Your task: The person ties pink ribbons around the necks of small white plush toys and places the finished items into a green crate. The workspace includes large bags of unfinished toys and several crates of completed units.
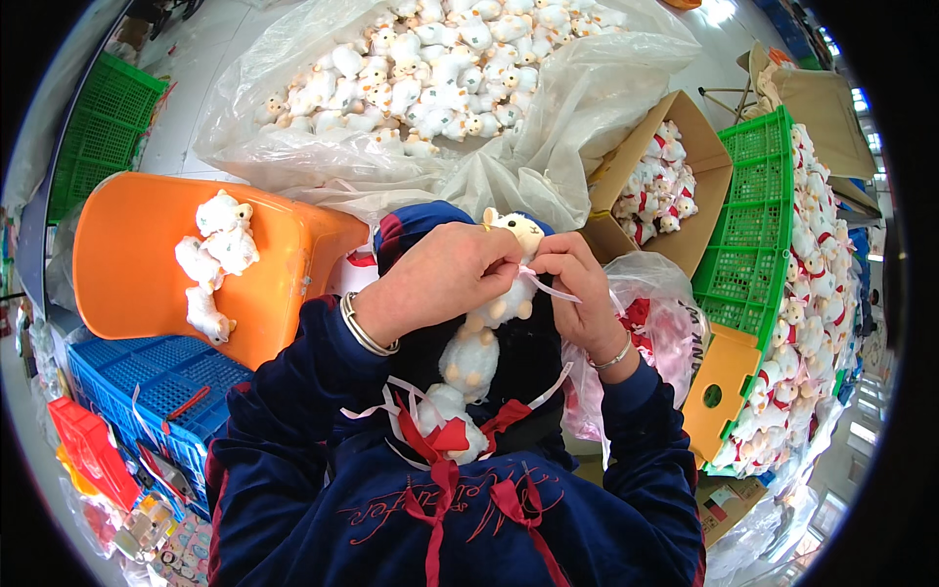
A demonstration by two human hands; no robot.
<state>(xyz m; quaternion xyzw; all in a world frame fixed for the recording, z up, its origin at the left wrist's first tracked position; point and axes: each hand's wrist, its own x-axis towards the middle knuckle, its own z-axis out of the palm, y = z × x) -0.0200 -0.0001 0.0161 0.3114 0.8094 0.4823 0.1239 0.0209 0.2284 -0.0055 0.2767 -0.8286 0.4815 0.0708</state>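
Observation:
A small white plush lamb [501, 305] with a cream face lies over my lap, its head away from me. My left hand [442, 276] and my right hand [577, 298] meet at its neck, both with fingers closed on a pale pink ribbon [550, 286]. One ribbon end sticks out beside my right fingers; the part round the neck is mostly covered. Nearer me on my lap are a second white plush toy [469, 362] and a third plush toy [448, 416]. Red ribbons [440, 479] and more pink ribbons lie around the nearest one.
An orange chair [127, 259] at left carries several white plush toys. Ahead, a large clear plastic sheet [548, 147] holds a heap of them. At right stand a cardboard box [719, 161], a green crate [738, 225] and red-trimmed toys. A blue crate [108, 377] stands at lower left.

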